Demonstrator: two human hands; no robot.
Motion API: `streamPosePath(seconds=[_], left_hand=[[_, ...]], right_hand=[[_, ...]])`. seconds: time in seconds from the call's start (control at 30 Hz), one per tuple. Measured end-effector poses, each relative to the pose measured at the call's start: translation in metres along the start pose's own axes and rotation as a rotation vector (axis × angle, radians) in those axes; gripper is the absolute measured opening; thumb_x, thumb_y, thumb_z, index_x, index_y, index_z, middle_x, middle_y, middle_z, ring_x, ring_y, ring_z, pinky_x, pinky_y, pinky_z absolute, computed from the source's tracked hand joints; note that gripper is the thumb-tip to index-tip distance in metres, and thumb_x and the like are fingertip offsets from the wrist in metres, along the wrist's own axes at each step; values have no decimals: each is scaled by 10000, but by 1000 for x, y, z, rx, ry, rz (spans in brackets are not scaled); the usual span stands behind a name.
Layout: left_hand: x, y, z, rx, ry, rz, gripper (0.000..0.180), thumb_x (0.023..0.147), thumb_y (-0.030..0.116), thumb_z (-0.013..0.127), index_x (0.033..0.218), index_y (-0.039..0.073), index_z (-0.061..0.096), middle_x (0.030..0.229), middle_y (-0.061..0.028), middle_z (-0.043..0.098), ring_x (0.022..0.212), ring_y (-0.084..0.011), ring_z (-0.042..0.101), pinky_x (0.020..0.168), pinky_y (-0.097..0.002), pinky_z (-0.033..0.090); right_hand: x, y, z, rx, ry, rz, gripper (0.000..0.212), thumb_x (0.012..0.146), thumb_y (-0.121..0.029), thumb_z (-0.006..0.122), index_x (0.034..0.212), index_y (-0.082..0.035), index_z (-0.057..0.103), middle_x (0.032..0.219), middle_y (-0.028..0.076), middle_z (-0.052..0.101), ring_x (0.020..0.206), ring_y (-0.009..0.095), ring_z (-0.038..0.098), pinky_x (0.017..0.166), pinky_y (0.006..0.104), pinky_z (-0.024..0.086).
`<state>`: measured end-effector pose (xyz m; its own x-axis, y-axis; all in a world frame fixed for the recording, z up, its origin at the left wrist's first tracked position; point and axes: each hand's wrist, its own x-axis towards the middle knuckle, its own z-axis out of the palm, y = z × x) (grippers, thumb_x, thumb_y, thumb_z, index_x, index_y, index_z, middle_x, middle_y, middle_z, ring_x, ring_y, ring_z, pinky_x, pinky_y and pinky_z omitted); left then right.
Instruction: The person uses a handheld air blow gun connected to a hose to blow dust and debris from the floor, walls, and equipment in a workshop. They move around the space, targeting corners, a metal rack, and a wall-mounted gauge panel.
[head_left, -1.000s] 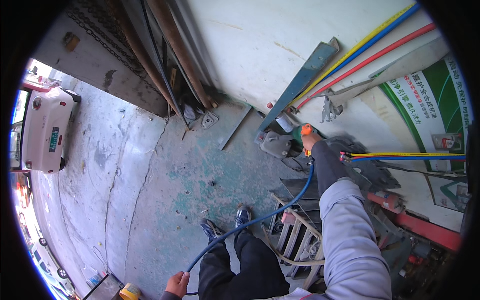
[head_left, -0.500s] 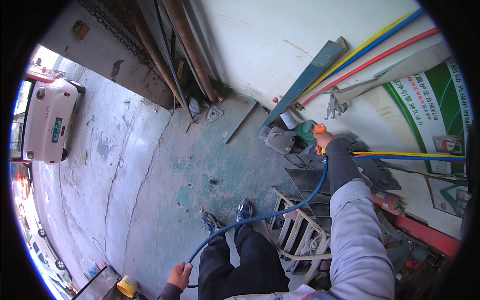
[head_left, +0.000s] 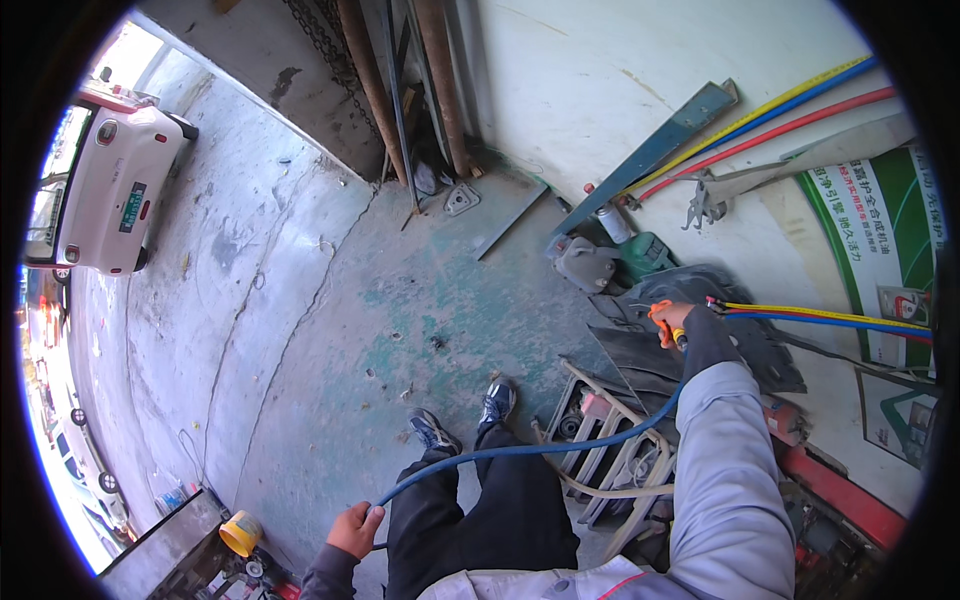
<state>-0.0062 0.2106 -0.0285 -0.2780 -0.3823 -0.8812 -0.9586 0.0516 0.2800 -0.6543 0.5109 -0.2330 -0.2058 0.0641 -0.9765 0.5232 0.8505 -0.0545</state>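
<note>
My right hand [head_left: 680, 318], at the end of an outstretched arm, is closed around an orange blow gun [head_left: 659, 315] with a yellow fitting. A blue hose [head_left: 560, 447] runs from the gun in a slack curve across my legs to the lower left. There my left hand [head_left: 353, 530] grips the hose, fingers wrapped round it and thumb on top. Beneath and beyond the gun lie black plastic sheets [head_left: 745, 345]. Farther off, a green jug [head_left: 646, 256] and a grey jug [head_left: 585, 264] stand by the wall.
A folded step ladder [head_left: 610, 440] lies right of my feet. Yellow and blue hoses [head_left: 820, 312] cross at right. A steel beam [head_left: 650, 155] leans on the wall near rusty pipes [head_left: 440, 90]. A yellow bucket [head_left: 240, 533] is lower left; a white car [head_left: 115, 190] stands far left.
My right hand has drawn back toward me with the blow gun, from beside the green jug to over the black sheets. My left hand keeps its hold on the hose. The whole view has shifted.
</note>
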Motion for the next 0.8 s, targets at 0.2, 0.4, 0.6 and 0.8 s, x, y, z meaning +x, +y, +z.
streamPosePath(seconds=[0.2, 0.4, 0.6, 0.8], left_hand=[[-22, -38, -19, 3, 65, 37, 466, 1002, 392, 540, 729, 17, 493, 592, -31, 431, 589, -129, 393, 537, -358, 363], [-38, -98, -30, -14, 121, 31, 504, 988, 432, 552, 746, -8, 518, 584, -164, 469, 538, -242, 437, 539, -405, 383], [-47, -182, -55, -61, 149, 95, 512, 988, 446, 548, 761, -12, 530, 582, -130, 464, 551, -209, 439, 542, -396, 388], [-37, -244, -89, 44, 158, 115, 520, 985, 442, 547, 758, -26, 549, 601, -148, 498, 576, -215, 469, 570, -406, 412]], right_hand=[[-7, -11, 41, -56, 83, -24, 250, 952, -286, 585, 1067, -67, 555, 762, 135, 630, 572, 239, 631, 474, 419, 566], [-54, 0, 109, -59, 28, -51, 286, 959, -334, 581, 900, -56, 605, 702, 107, 638, 541, 228, 634, 460, 377, 561], [-88, 53, 187, 5, -51, -36, 362, 990, -398, 522, 878, -64, 608, 693, 118, 649, 513, 228, 638, 472, 381, 540], [-107, 146, 286, 79, -118, -147, 309, 962, -302, 553, 1088, -20, 559, 699, 177, 656, 531, 302, 656, 443, 426, 557]])
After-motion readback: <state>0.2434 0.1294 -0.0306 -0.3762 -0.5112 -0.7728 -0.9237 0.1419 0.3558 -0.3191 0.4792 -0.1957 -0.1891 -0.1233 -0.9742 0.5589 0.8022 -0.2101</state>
